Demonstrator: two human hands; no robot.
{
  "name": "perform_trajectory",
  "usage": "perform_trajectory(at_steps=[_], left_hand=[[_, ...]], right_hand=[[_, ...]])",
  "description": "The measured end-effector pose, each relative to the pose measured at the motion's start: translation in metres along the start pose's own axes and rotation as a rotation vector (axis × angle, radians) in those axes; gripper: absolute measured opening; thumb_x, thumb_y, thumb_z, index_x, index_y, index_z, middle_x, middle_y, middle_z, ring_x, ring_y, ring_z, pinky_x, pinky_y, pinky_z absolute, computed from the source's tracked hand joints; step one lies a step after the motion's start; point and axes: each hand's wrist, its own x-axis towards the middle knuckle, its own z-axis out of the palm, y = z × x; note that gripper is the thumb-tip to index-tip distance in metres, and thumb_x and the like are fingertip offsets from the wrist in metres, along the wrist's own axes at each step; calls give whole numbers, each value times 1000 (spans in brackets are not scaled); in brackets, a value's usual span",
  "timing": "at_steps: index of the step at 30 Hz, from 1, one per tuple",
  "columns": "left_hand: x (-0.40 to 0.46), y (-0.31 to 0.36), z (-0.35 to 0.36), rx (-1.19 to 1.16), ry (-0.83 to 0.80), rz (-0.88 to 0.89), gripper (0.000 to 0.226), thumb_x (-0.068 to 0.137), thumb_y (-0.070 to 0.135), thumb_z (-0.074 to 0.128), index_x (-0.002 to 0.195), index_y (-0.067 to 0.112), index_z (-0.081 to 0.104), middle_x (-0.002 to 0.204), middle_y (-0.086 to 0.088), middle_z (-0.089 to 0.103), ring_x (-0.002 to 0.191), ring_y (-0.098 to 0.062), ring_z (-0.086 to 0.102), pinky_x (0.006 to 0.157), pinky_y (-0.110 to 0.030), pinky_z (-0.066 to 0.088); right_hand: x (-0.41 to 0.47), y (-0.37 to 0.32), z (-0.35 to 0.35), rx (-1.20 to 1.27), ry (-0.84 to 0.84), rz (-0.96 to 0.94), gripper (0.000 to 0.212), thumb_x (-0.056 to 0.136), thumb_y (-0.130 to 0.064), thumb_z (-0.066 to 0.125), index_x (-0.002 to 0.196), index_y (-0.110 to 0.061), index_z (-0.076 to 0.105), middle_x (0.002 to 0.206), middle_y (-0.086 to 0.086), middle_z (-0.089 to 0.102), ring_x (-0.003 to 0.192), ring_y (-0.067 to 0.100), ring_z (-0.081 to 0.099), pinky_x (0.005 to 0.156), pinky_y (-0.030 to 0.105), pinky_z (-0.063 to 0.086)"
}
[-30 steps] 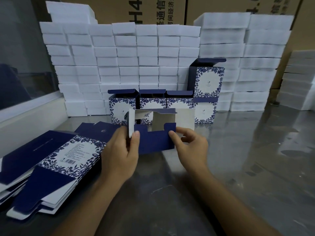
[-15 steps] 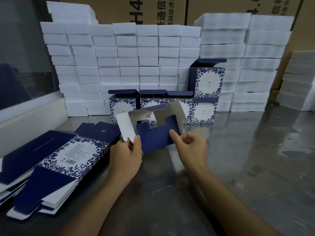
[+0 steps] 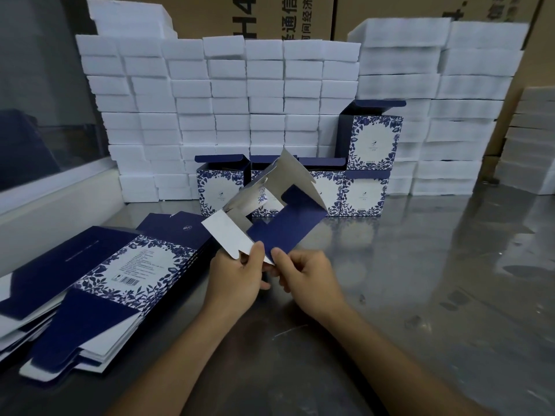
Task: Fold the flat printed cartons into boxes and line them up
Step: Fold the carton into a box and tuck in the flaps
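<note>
While carton tilts up-right from ur hands, L hand & R hand both pinch its near corner; L slightly nearer white flap.

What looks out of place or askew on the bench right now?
Little. The stack of flat cartons on the left is fanned, its edges uneven. One folded box sits on top of the row of folded boxes at its right end. No damage or spills are visible.

Navy carton with white inside; folded boxes blue-floral on white.
</note>
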Motion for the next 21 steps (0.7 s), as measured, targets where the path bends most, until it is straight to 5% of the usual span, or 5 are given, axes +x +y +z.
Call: perform_trajectory(at_steps=[5, 10, 15, 21], left_hand=[[-2, -2, 2, 32, -43, -22, 24, 95, 16, 57, 74, 19, 67, 69, 1, 73, 68, -16, 72, 47, -29, 55], [-2, 0, 0, 77, -21, -38, 25, 95, 19, 58, 71, 20, 65, 67, 5, 72, 56, -13, 67, 43, -21, 49], [-4, 2, -1, 143, -23, -7, 28, 94, 20, 58, 72, 5, 66, 66, -5, 71, 51, -15, 63, 65, -44, 56], [-5, 5, -4, 153, -16, 41, 33, 91, 13, 57, 60, 15, 64, 61, 1, 70, 48, -7, 61, 63, -41, 55]], right_hand=[[3, 7, -3, 33, 10, 56, 48, 102, -26, 55, 55, -19, 63, 45, -6, 55, 43, 4, 47, 54, 27, 41], [6, 6, -6, 79, 155, 68, 52, 101, -37, 56, 52, -20, 60, 43, -5, 51, 46, 12, 46, 55, 33, 42], [12, 9, -21, 111, 289, 82, 51, 101, -35, 56, 61, -2, 60, 51, 6, 52, 54, 20, 45, 59, 34, 39], [13, 10, -19, 120, 261, 116, 50, 99, -24, 57, 69, 17, 52, 53, 12, 45, 52, 19, 37, 57, 35, 34]])
